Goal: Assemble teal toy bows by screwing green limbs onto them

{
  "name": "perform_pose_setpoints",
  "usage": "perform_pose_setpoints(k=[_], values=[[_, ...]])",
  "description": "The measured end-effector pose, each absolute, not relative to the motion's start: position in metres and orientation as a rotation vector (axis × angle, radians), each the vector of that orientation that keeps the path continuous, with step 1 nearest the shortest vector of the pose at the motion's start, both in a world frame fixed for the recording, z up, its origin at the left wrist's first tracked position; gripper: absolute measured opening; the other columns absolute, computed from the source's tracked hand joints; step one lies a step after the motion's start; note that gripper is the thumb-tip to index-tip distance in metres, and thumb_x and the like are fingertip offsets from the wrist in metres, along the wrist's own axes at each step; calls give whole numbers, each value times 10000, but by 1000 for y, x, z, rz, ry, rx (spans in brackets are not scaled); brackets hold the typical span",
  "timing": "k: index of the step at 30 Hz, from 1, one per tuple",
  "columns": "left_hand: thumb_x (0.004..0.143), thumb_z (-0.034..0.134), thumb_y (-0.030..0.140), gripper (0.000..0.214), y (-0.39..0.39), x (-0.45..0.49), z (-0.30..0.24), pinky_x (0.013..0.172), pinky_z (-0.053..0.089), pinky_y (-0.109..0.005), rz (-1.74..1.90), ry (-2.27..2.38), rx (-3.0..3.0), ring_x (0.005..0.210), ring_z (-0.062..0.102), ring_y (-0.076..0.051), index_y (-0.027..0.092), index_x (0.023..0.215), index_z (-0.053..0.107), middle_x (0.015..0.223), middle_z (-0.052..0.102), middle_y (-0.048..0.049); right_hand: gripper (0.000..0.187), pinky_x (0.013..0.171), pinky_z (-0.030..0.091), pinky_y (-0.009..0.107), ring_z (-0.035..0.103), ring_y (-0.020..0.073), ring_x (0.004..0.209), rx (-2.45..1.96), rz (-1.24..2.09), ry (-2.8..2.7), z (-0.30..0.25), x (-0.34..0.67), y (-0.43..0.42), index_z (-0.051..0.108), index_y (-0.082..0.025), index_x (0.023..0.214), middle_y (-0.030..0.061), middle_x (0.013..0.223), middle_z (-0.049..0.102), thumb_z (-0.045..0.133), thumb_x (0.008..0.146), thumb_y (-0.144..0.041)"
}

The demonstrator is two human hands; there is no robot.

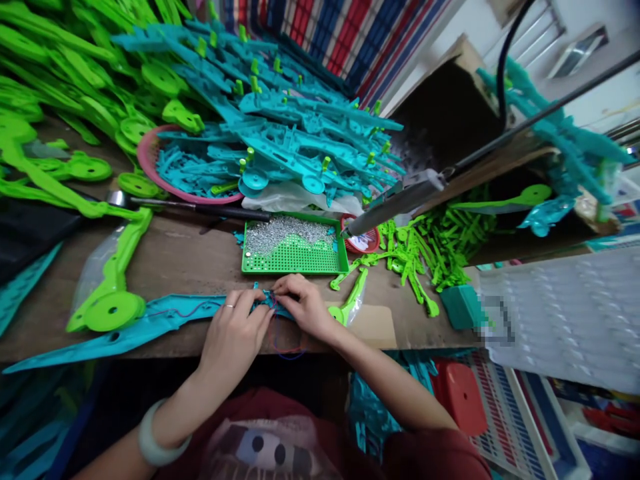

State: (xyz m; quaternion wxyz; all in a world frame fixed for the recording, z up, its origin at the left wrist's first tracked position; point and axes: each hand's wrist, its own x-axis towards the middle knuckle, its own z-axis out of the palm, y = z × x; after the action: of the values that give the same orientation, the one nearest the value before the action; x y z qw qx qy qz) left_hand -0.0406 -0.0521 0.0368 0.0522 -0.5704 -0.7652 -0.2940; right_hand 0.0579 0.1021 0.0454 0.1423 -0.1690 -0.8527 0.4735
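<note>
A long blue plastic toy shell (193, 308) lies with its hollow side up along the table's front edge, its pointed end to the left. A thin dark wire runs inside it. My left hand (241, 320) rests over its right part, fingers bent and pressed down on it. Close beside it, my right hand (305, 303) pinches at the same spot, where thin red and blue wires (287, 348) loop down over the table edge. The fingertips partly cover what lies between them. A green plastic shell with a round disc (116, 312) touches the blue shell's left part.
Beyond my hands stands a green tray (295, 268) of small screws. An electric screwdriver (395, 203) hangs at its right, and a hammer (200, 208) lies behind. Blue shells (300, 147) and green parts (55, 60) pile up behind; small green parts (450, 243) lie right.
</note>
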Motion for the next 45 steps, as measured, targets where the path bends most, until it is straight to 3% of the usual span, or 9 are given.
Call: perform_pose_setpoints(k=[9,14,17,20,23,26,33,40,45], values=[[960,573,188,164,-52,-40,38,760,513,-402,-866,-2336,-1760,941,572,-288,155,846,687,1014,671,-122,124,993,484,395,628,193,1091,-389,1128,-2739,69,74,117,718,-194,1027,86,1138,706,624,966,-245],[967,574,215,165,-53,-42,36,772,514,-407,-916,-2324,-1816,959,566,-291,151,871,694,1051,664,-123,693,925,503,480,602,292,1092,-164,517,-3005,95,122,91,568,-132,1339,167,1220,678,632,876,-642],[968,574,216,167,-53,-45,37,777,513,-408,-907,-2325,-1850,962,560,-291,148,879,697,1049,656,-120,430,919,491,467,623,287,1075,126,71,-2986,86,139,61,577,-110,1311,158,1118,719,619,963,-360],[972,569,217,175,-52,-48,37,775,511,-405,-881,-2312,-1885,945,554,-283,144,879,698,1042,644,-118,253,831,517,349,653,182,835,37,387,-2865,76,138,55,620,-136,1223,54,831,726,534,985,-142],[978,556,211,197,-51,-54,38,787,517,-402,-876,-2291,-1967,947,556,-276,132,866,697,1019,627,-117,223,736,526,263,662,134,783,-323,1147,-2703,82,127,73,654,-170,1185,36,892,740,567,1003,-264],[985,541,205,224,-49,-60,39,798,524,-398,-878,-2266,-2038,925,559,-262,128,837,690,975,615,-108,190,738,506,246,664,134,823,-435,1471,-2578,95,118,98,727,-183,1080,33,912,728,613,981,-298],[972,563,205,190,-46,-63,42,712,504,-372,-717,-2226,-2049,874,564,-250,146,831,675,938,623,-82,198,717,461,251,632,137,784,-350,1536,-2602,103,113,126,750,-167,1038,27,835,677,588,992,-271],[976,561,185,151,-47,-65,44,742,481,-371,-801,-2166,-2090,889,591,-237,157,846,632,956,655,-68,144,668,351,262,543,135,735,-336,1006,-3005,91,100,124,725,-162,932,21,830,581,593,970,-202],[985,524,141,136,-45,-67,47,785,477,-368,-790,-2061,-2202,953,597,-236,154,1052,642,1062,687,-73,94,668,321,257,512,129,738,-412,949,-3039,80,86,121,669,-153,892,11,834,573,605,952,-188]])
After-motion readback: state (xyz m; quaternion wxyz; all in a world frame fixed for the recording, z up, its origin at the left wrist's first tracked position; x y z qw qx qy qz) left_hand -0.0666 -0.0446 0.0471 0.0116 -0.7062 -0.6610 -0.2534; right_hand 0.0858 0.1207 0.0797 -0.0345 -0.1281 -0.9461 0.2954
